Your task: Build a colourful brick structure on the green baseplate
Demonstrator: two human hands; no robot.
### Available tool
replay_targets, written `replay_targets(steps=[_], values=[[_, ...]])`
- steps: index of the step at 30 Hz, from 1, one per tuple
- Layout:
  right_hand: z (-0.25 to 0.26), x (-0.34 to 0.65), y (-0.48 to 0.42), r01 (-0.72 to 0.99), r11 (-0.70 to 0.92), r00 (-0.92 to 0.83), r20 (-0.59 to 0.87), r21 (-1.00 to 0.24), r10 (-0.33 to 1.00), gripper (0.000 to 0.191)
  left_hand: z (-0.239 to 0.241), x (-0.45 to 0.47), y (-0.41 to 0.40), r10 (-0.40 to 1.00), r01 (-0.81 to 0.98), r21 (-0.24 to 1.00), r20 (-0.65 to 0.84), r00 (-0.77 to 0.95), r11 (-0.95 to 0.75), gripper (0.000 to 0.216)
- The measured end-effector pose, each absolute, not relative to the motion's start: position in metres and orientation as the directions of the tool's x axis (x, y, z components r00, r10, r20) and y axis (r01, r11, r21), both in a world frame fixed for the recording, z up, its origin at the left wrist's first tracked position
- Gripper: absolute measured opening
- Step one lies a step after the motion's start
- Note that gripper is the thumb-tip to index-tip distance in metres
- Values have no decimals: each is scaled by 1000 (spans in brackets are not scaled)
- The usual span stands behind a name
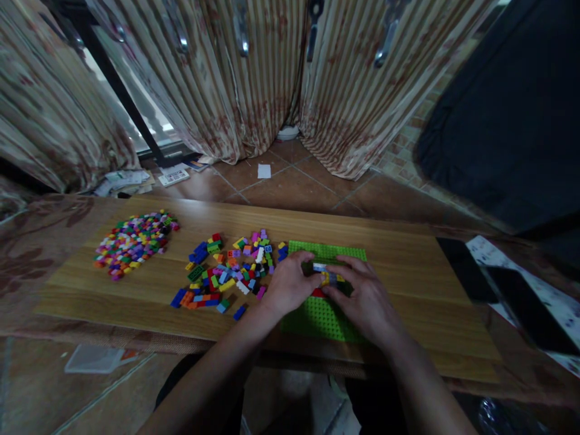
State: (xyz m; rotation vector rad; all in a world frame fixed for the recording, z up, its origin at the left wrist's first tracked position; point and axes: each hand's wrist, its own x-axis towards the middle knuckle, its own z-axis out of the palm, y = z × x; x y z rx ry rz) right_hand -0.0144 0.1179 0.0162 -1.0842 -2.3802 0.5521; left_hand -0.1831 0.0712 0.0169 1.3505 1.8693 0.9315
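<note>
From where I stand, the small brick build [333,278] is right between the person's 2 hands, over the middle of the green plate [319,320], with a strip of plate showing on its far side and a wider stretch on its near side. The left hand [292,283] is at its left end, thumb reaching inward; the right hand [368,296] comes round from the right, thumb by the red brick at the near edge and fingers at the far edge. Neither hand is clearly nearer, as both have fingertips right at the bricks. The build looks to run longest from left to right, though the fingers cover its ends, so I can't be certain. Both hands are curled about it, but I can't tell whether either is really gripping or just resting there. Pale, yellow, grey and red show in the gap. The loose bricks [227,284] lie to the left, just beside the left forearm, and a pile of smaller bricks [136,240] sits farther left on the wooden table [417,296].
</note>
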Motion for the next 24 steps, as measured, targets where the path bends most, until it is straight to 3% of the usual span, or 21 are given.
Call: replay_targets(steps=[16, 20, 24], values=[[13, -12, 124, 570, 578, -557, 242, -584, 794, 31, 17, -176, 69, 965, 534, 827, -37, -260, 175, 38], [22, -7, 125, 500, 569, -435, 379, -653, 817, 29, 21, -191, 67, 958, 424, 901, 34, -285, 94, 32], [35, -13, 114, 449, 558, -242, 506, -698, 828, 17, 28, -219, 68, 884, 286, 958, 136, -448, -2, 25]])
